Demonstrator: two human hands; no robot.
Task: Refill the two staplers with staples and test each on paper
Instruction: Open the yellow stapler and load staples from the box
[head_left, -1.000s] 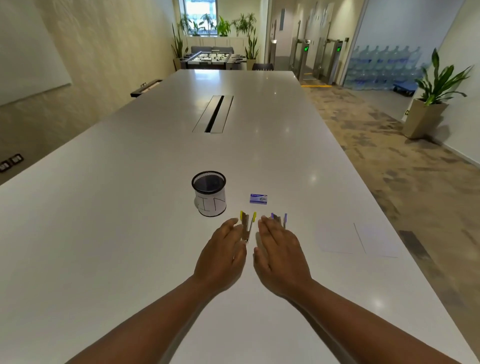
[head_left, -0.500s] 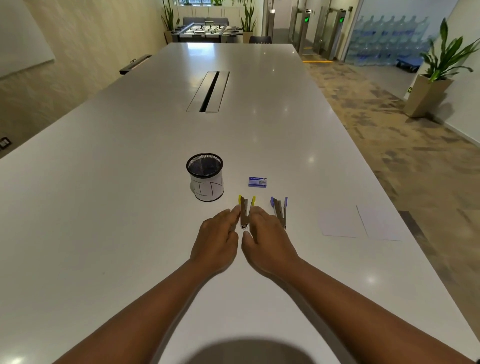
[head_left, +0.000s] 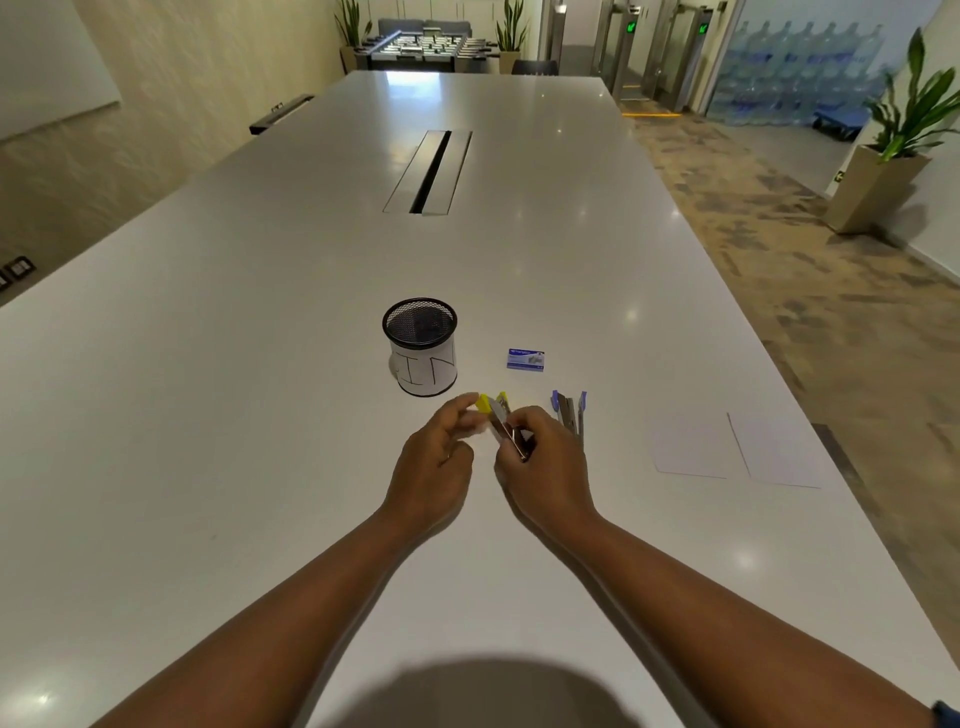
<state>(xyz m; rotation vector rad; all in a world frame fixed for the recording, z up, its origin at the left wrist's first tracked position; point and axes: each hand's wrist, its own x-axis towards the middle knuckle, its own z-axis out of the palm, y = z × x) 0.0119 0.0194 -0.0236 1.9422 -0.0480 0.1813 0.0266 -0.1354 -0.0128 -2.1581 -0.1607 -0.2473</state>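
At the frame's centre, your right hand (head_left: 545, 467) grips the yellow stapler (head_left: 501, 421) just above the bench (head_left: 260, 415); your left hand (head_left: 434, 457) pinches its yellow tip. Pull unevenly and it may twist free.

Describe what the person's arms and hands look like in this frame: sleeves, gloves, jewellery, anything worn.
Both forearms are bare right up to the bottom edge of the head view, with no sleeves showing. The left hand and right hand wear no gloves, and no rings or wristbands can be seen. The only other item is a small dark blue patch at the lower right corner beside the right arm, too cropped to identify.
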